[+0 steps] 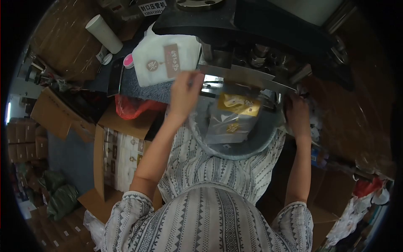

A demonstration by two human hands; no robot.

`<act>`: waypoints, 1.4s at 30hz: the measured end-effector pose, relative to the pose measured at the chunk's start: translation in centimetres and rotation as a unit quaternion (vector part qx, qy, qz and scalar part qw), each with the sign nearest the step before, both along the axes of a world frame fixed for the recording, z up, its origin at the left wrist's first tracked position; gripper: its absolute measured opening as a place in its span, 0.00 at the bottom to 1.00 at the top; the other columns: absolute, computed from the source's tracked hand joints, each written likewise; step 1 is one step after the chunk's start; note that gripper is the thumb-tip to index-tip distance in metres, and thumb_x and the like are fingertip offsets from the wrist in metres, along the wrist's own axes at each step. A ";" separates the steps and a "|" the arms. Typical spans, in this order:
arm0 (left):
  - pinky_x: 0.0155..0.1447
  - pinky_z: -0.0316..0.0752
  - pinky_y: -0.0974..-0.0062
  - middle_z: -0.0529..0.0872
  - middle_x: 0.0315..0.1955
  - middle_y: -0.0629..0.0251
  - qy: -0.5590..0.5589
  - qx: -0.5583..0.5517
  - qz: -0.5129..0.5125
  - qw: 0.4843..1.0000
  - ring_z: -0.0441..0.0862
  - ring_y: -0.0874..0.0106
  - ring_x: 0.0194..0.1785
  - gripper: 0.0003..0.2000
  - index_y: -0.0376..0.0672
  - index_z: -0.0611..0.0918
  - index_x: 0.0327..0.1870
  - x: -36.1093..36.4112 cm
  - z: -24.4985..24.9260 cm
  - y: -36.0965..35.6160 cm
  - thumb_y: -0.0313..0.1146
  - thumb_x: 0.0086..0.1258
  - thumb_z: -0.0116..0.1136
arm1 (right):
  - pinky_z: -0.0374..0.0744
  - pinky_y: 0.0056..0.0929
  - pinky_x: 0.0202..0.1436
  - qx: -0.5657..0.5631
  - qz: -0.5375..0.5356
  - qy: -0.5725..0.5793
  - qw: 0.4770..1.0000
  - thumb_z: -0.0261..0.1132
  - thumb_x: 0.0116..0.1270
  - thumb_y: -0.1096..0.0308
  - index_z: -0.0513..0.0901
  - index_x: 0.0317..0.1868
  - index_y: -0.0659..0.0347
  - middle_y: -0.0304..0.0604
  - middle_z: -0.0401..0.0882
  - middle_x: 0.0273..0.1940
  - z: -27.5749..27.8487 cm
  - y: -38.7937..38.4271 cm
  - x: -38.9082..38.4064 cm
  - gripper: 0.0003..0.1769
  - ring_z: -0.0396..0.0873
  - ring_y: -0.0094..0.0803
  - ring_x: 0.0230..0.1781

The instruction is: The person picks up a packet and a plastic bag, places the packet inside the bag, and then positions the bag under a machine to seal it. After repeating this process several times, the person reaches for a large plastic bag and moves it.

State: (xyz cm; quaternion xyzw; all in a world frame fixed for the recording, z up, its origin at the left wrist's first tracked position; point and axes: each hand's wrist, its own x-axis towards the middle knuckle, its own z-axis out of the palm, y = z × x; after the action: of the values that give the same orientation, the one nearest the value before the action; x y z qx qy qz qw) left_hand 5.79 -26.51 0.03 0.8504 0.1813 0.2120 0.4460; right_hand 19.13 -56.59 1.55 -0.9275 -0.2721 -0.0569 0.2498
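Two top corners, we judge, suit our light, slippery foil pouch (232, 119); left hand (184, 90) at nine o'clock, right hand (297, 114) at three, fingers' hold unclear.

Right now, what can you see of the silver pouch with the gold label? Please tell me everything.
The silver pouch looks like glossy foil, with a gold label across its upper part and a small gold mark lower down. It lies slightly tilted in a grey round basin, its top edge beneath the metal bar of the dark machine. Neither the left hand nor the right hand seems to touch it.
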 end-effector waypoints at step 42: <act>0.41 0.82 0.79 0.85 0.31 0.63 0.166 -0.523 -0.084 0.832 0.82 0.79 0.31 0.16 0.31 0.83 0.43 0.1 0.1 -6.2 0.38 0.69 0.62 | 0.78 0.29 0.47 0.179 0.030 0.151 0.972 0.66 0.63 0.74 0.81 0.52 0.65 0.47 0.84 0.43 4.9 0.1 -8.0 0.16 0.83 0.34 0.45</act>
State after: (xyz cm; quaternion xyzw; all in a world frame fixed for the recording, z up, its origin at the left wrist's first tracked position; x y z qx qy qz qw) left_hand 5.87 -32.73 0.10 0.5247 0.2641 -0.0967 0.8035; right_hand 11.17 -56.53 6.43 -0.8570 -0.2447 0.0436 0.4514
